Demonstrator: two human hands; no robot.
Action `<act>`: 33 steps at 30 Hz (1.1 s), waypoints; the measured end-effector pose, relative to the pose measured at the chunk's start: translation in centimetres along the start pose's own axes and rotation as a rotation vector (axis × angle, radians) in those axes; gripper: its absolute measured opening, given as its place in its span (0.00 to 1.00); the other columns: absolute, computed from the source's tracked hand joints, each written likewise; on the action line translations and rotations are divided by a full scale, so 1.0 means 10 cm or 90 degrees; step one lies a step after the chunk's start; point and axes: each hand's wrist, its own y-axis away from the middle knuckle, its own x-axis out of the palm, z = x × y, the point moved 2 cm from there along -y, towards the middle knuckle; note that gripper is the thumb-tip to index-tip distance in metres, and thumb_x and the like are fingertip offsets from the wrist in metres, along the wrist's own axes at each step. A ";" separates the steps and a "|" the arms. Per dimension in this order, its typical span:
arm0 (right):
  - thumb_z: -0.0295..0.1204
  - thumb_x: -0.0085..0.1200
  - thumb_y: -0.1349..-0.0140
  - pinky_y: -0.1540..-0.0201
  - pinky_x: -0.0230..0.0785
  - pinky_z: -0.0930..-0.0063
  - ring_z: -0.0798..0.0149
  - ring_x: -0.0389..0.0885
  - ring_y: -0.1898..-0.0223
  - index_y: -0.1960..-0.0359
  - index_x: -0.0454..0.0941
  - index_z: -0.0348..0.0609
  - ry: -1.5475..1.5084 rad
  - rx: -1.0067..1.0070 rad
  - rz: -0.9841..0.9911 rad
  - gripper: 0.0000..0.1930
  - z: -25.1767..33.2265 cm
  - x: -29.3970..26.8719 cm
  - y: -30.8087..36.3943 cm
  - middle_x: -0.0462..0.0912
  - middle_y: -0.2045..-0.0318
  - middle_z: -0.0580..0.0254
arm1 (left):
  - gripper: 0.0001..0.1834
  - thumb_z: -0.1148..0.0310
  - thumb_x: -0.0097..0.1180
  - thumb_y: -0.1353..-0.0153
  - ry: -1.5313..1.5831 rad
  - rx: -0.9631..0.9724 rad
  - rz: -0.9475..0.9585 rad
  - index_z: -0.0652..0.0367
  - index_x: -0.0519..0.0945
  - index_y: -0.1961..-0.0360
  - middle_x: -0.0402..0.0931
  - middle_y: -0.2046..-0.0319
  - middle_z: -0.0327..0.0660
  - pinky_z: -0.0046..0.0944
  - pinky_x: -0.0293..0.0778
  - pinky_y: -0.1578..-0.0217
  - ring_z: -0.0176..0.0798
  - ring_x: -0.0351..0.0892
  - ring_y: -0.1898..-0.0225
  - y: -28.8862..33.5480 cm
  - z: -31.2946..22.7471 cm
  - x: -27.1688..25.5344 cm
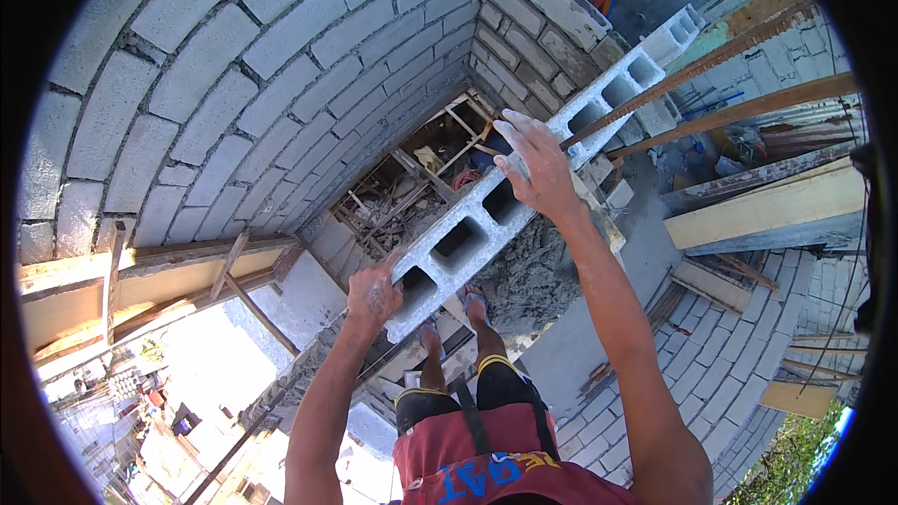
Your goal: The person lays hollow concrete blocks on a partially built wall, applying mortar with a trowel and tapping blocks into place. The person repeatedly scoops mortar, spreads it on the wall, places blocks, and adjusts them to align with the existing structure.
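Note:
A grey concrete hollow block with open rectangular cells lies slantwise in front of me, its near end low and left. My left hand is closed on the left edge at that near end, with its fingertips partly hidden. Toward the far end, my right hand lies across the block, its dusty fingers stretched out past the left edge. A second hollow block continues the line beyond my right hand. A long rusty ribbed bar runs from beside my right hand to the upper right.
A heap of wet grey mortar lies below, right of the block. A tall block wall rises at left and meets a corner wall. Wooden planks and beams stand at right; timber framing lies left. My sandalled foot is beneath.

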 end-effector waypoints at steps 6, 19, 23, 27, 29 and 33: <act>0.40 0.53 0.36 0.51 0.68 0.56 0.53 0.75 0.53 0.58 0.78 0.41 0.002 0.042 0.138 0.15 -0.17 0.47 0.16 0.78 0.56 0.57 | 0.34 0.68 0.60 0.50 0.003 0.015 0.032 0.45 0.70 0.38 0.82 0.67 0.51 0.51 0.79 0.63 0.54 0.84 0.67 -0.02 -0.01 -0.08; 0.39 0.56 0.39 0.51 0.68 0.55 0.52 0.75 0.53 0.58 0.79 0.41 0.016 0.090 0.193 0.15 -0.10 0.35 0.09 0.78 0.59 0.56 | 0.33 0.67 0.62 0.51 0.010 0.001 0.007 0.49 0.72 0.40 0.82 0.66 0.52 0.53 0.79 0.62 0.57 0.83 0.65 0.00 -0.04 -0.06; 0.29 0.58 0.42 0.46 0.67 0.51 0.49 0.77 0.52 0.59 0.79 0.38 0.014 0.096 -0.137 0.11 0.11 0.05 0.58 0.81 0.56 0.54 | 0.30 0.70 0.62 0.53 0.048 0.020 -0.043 0.48 0.75 0.45 0.82 0.68 0.54 0.55 0.78 0.61 0.61 0.82 0.65 0.02 -0.10 -0.08; 0.27 0.55 0.39 0.56 0.73 0.62 0.49 0.82 0.61 0.60 0.80 0.35 -0.135 0.611 -0.261 0.09 0.70 -0.02 2.78 0.82 0.63 0.48 | 0.27 0.68 0.62 0.51 0.034 0.055 -0.072 0.52 0.76 0.47 0.82 0.68 0.53 0.55 0.78 0.62 0.60 0.82 0.66 0.03 -0.10 0.00; 0.34 0.58 0.43 0.58 0.74 0.60 0.46 0.83 0.60 0.60 0.80 0.36 -0.194 0.917 -0.065 0.14 1.19 0.15 4.23 0.83 0.63 0.43 | 0.24 0.70 0.63 0.52 0.026 0.043 -0.046 0.53 0.78 0.50 0.82 0.69 0.54 0.54 0.77 0.61 0.61 0.82 0.65 0.03 -0.09 0.02; 0.40 0.61 0.52 0.45 0.72 0.54 0.41 0.79 0.48 0.55 0.79 0.29 -0.147 1.215 0.603 0.27 2.32 0.29 6.44 0.80 0.52 0.38 | 0.24 0.73 0.63 0.53 0.048 0.066 -0.074 0.55 0.78 0.51 0.81 0.67 0.56 0.54 0.77 0.61 0.62 0.81 0.64 0.01 -0.19 -0.05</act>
